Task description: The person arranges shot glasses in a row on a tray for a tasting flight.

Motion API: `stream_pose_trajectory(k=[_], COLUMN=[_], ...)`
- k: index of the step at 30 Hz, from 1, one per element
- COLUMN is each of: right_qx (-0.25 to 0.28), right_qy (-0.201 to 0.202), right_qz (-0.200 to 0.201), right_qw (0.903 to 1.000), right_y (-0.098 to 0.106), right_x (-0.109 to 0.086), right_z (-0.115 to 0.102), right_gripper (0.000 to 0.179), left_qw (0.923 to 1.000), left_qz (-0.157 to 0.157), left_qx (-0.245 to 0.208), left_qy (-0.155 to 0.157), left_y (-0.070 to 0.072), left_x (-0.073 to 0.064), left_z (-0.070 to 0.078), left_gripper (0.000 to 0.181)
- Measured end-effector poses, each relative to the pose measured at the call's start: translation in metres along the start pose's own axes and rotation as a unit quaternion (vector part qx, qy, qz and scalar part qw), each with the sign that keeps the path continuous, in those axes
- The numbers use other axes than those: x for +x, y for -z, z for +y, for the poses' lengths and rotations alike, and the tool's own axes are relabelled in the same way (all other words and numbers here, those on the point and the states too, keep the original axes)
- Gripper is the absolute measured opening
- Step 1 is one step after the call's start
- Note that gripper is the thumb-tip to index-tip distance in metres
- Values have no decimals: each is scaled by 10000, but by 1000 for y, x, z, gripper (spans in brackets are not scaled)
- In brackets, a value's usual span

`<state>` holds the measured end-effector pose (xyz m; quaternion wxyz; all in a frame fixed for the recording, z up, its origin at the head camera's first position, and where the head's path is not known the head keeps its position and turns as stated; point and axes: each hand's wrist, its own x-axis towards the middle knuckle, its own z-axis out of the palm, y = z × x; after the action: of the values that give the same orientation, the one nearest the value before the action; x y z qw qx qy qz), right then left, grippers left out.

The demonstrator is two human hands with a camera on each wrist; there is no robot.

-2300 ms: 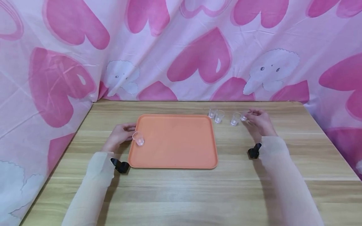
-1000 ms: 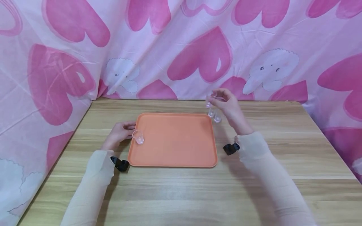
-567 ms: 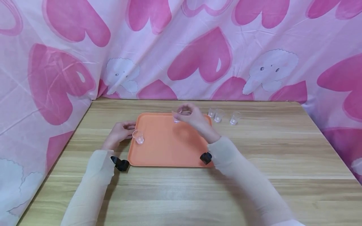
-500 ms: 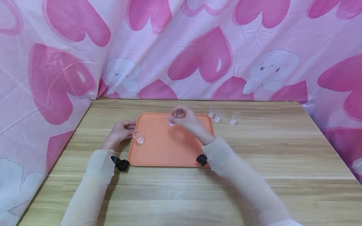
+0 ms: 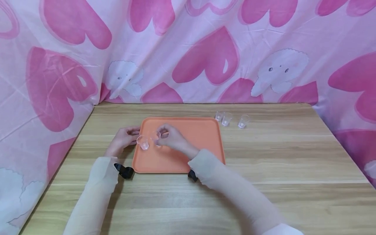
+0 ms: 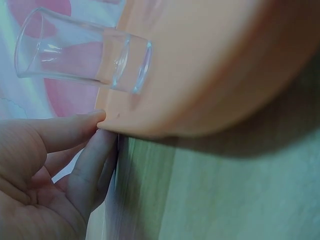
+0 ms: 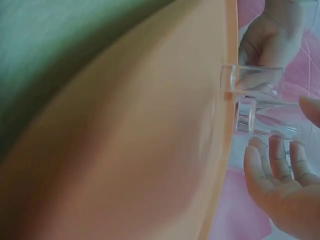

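At the left side of the orange tray [image 5: 199, 140] is my left hand [image 5: 123, 138]. In the left wrist view its thumb and fingers [image 6: 92, 127] pinch the tray's rim. A small clear shot glass [image 5: 144, 145] stands upright on the tray, close to that hand. My right hand [image 5: 174, 138] holds a second clear shot glass [image 7: 275, 119] between thumb and fingers, over the left part of the tray. In the right wrist view the held glass is right beside the standing glass [image 7: 255, 80], its base near the tray surface.
Three more clear glasses stand at the tray's back right corner: one glass [image 5: 218, 116] right at the corner, one glass [image 5: 226, 120] beside it, and another glass [image 5: 243, 122] farther right. The wooden table [image 5: 279, 147] ends at a pink heart-patterned cloth [image 5: 205, 62].
My right hand has picked a glass up from the right end of the row and carried it left over the tray to beside the standing glass. My left hand has stayed at the rim.
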<state>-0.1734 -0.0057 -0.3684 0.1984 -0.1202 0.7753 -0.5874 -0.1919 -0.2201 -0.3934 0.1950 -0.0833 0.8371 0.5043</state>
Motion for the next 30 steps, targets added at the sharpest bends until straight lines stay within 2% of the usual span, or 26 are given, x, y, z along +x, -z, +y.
stream_pose_trajectory(k=[5,13,20,26,30], right_qx=[7,34,45,93,176], right_qy=[16,-254,-338,-292,-169], right_qz=[-87,-57,45,17,-105], right_qw=[10000,9997,9994,9995,9996], right_y=[-7,-13,-19,-17,-7], right_x=[2,4,6,7,4], right_z=[5,9,7,7,10], right_gripper=[32,34,36,41,44], left_qw=[10000,9998,9998,9998,9999], left_qz=[-40,-93,-113,-73,-94], left_qx=[-28,-152,17,28,-19], left_qy=[-24,-127,-154,-160,-101], left_y=[-1,-1,1,2,2], left_x=[1,2,0,1,0], left_z=[-2,-6,-5,-4,-5], left_gripper=[48,49,48,48,49])
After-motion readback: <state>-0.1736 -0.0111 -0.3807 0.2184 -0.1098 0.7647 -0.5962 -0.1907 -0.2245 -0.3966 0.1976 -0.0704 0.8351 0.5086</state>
